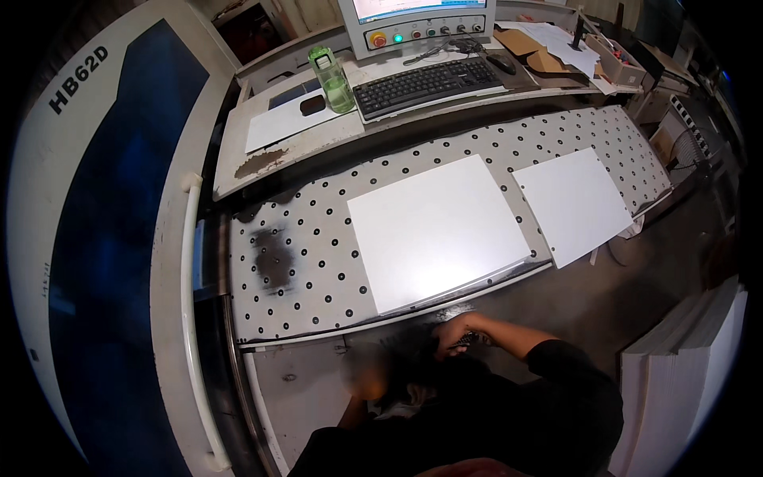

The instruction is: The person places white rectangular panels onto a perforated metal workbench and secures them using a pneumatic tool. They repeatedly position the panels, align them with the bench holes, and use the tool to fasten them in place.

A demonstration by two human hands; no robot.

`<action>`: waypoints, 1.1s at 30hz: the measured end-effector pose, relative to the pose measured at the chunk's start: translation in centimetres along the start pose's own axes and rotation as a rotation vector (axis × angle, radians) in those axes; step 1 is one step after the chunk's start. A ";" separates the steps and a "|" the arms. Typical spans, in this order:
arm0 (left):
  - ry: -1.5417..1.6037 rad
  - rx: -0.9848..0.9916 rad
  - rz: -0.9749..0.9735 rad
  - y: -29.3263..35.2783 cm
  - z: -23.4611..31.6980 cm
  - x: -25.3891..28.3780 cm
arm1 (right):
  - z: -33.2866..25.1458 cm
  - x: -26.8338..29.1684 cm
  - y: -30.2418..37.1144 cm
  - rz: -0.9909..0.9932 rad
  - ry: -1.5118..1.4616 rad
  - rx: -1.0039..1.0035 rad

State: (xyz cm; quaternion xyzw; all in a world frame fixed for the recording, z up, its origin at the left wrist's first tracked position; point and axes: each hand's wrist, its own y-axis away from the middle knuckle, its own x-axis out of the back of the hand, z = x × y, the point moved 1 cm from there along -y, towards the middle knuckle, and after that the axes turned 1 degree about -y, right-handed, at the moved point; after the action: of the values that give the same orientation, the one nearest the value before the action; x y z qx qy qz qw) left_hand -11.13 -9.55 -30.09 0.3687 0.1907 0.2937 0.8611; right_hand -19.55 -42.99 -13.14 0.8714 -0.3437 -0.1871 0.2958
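Observation:
My right hand (456, 329) is in front of the near edge of the dotted table, bent in toward my body. Its fingers look curled, and a small dark patterned thing (465, 339) shows at it, too unclear to name. My left hand (367, 377) is smeared by motion, low in front of my dark clothing, so its fingers cannot be read. Just beyond both hands, a large white panel (441, 230) lies flat on the table (318, 274). A smaller white panel (574, 203) lies to its right, reaching over the near edge.
Behind the table, a shelf holds a green bottle (332, 83), a black keyboard (425, 86) and a control panel (425, 32) with buttons. A tall white and blue machine (119, 199) with a white rail (191, 318) stands left. White boards (675, 374) are stacked at lower right.

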 end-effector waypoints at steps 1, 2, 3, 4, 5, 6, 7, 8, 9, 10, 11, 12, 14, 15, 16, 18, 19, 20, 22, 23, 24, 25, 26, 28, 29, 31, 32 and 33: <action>0.038 0.001 0.041 0.9 -0.2 0.4 | -0.3 0.1 0.3 0.016 0.046 0.011; 0.077 0.004 0.087 2.0 -0.6 0.9 | -0.8 0.1 0.4 0.033 0.091 0.028; 0.110 0.002 0.121 3.0 -0.2 1.2 | -1.1 0.0 0.7 0.048 0.132 0.045; 0.156 -0.011 0.149 3.7 -0.1 1.0 | -1.6 0.0 1.1 0.057 0.180 0.029; 0.194 -0.027 0.174 4.2 0.3 1.2 | -1.7 0.1 1.0 0.037 0.206 -0.019; 0.232 -0.044 0.188 4.5 0.9 1.1 | -1.6 0.2 1.0 0.023 0.225 -0.068; 0.270 -0.070 0.201 4.8 1.9 0.9 | -1.3 0.2 0.6 -0.023 0.233 -0.161; 0.321 -0.098 0.211 5.2 3.0 0.5 | -1.3 0.4 0.7 -0.037 0.230 -0.190; 0.372 -0.129 0.222 5.7 4.2 0.2 | -1.3 0.5 0.7 -0.052 0.229 -0.216; 0.415 -0.162 0.227 6.2 5.9 -0.1 | -2.1 0.6 1.5 -0.031 0.204 -0.173; 0.466 -0.210 0.264 7.4 7.2 -0.4 | -3.1 0.4 1.8 -0.028 0.191 -0.114; 0.510 -0.253 0.285 8.2 8.5 -0.8 | -4.6 0.1 2.5 0.047 0.216 -0.088; 0.587 -0.359 0.323 9.7 11.7 -1.4 | -8.2 -0.4 4.8 0.124 0.136 0.122; 0.604 -0.429 0.352 10.4 13.6 -1.5 | -8.8 -0.3 5.0 0.143 0.109 0.173; 0.624 -0.496 0.375 11.2 15.4 -1.5 | -9.0 -0.1 5.0 0.164 0.108 0.260; 0.554 -0.709 0.486 12.8 19.7 -1.7 | -9.3 -0.5 4.9 0.210 0.075 0.437; 0.506 -0.817 0.538 13.3 21.4 -1.3 | -9.8 -0.9 4.9 0.241 0.047 0.357; 0.530 -0.875 0.491 13.5 22.8 -0.5 | -10.6 -1.4 5.0 0.292 0.025 0.366; 0.588 -0.997 0.380 13.3 25.6 0.6 | -12.4 -2.0 5.7 0.328 0.022 0.392; 0.569 -0.986 0.385 13.4 26.9 0.9 | -13.3 -2.0 6.1 0.308 0.038 0.414; 0.546 -0.970 0.396 14.0 28.5 0.9 | -14.3 -2.2 6.6 0.283 0.046 0.439; 0.518 -0.953 0.413 14.5 29.6 1.0 | -15.3 -2.2 7.1 0.334 0.031 0.454; 0.521 -1.004 0.403 14.5 30.4 1.3 | -16.3 -2.0 7.8 0.385 0.016 0.470; 0.386 -1.022 0.479 13.7 31.5 2.2 | -17.8 -1.4 9.1 0.570 -0.091 0.519; 0.319 -1.030 0.516 13.3 31.9 2.7 | -16.4 -0.7 8.6 0.754 -0.158 0.636; 0.360 -0.936 0.486 11.3 32.6 4.5 | -15.7 0.9 7.3 1.170 -0.394 0.729; 0.380 -0.906 0.462 10.0 32.6 5.9 | -15.6 1.7 7.1 1.217 -0.479 0.618; 0.407 -0.873 0.442 9.0 32.5 7.3 | -15.3 2.5 7.0 1.256 -0.560 0.502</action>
State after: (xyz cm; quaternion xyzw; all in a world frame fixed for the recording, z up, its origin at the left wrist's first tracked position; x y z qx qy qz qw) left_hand 8.79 -16.83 -2.90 -0.0572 0.1315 0.5860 0.7975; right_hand -13.18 -42.96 2.64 0.4711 -0.8738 -0.1136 0.0399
